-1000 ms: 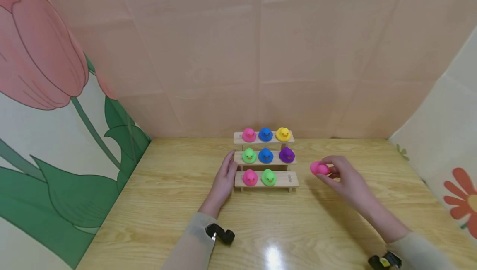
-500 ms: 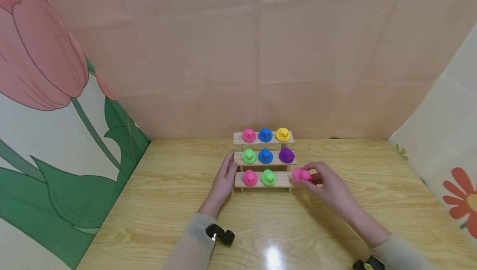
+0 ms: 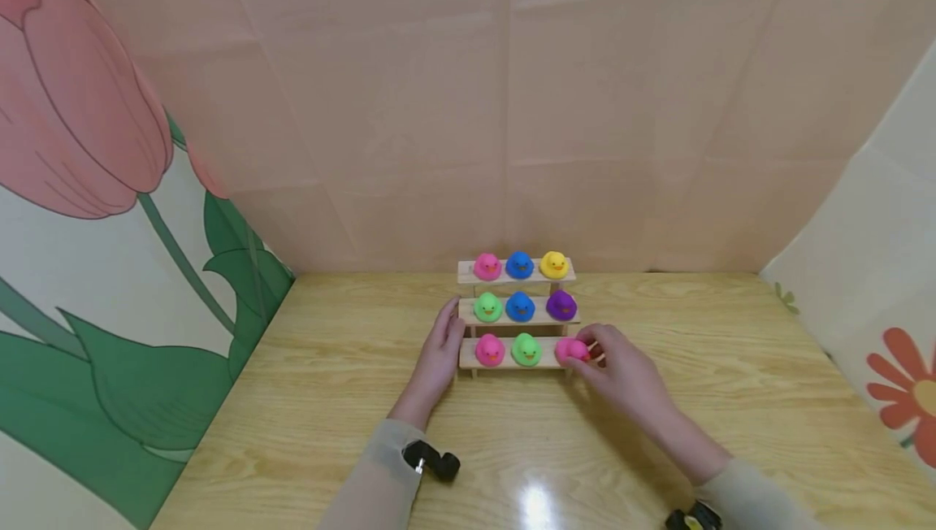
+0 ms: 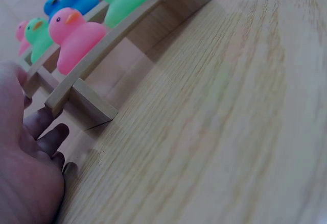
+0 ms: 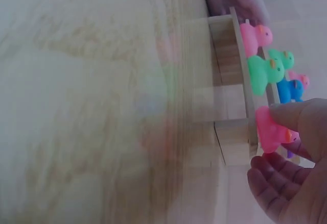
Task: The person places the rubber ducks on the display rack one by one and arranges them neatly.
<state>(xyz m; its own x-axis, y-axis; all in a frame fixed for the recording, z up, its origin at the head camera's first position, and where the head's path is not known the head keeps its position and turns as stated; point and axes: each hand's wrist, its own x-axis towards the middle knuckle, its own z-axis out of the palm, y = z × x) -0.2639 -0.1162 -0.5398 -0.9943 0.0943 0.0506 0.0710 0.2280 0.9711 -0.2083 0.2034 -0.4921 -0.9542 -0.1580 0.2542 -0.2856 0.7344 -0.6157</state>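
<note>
A wooden three-step stand (image 3: pixel 546 358) bears rows of small rubber ducks. My right hand (image 3: pixel 623 369) pinches a pink rubber duck (image 3: pixel 570 350) between thumb and fingers at the right end of the front step. In the right wrist view this duck (image 5: pixel 270 132) leans over sideways, its base right at the board. Along the stand's left side lies my left hand (image 3: pixel 437 349), its fingers touching the board ends with a relaxed bend, as the left wrist view shows. Beside the held duck on the front step sit a green duck (image 3: pixel 526 350) and another pink duck (image 3: pixel 490 350).
Green, blue and purple ducks (image 3: pixel 561 306) fill the middle step. On the back step are a pink, a blue and a yellow duck (image 3: pixel 554 265). The wooden table (image 3: pixel 351 335) ends at a pinkish-brown backdrop (image 3: pixel 409 107), with flower-patterned walls at both sides.
My right hand has moved left with the pink duck, from beside the stand to the right end of the front step. My left hand has stayed at the stand's left side.
</note>
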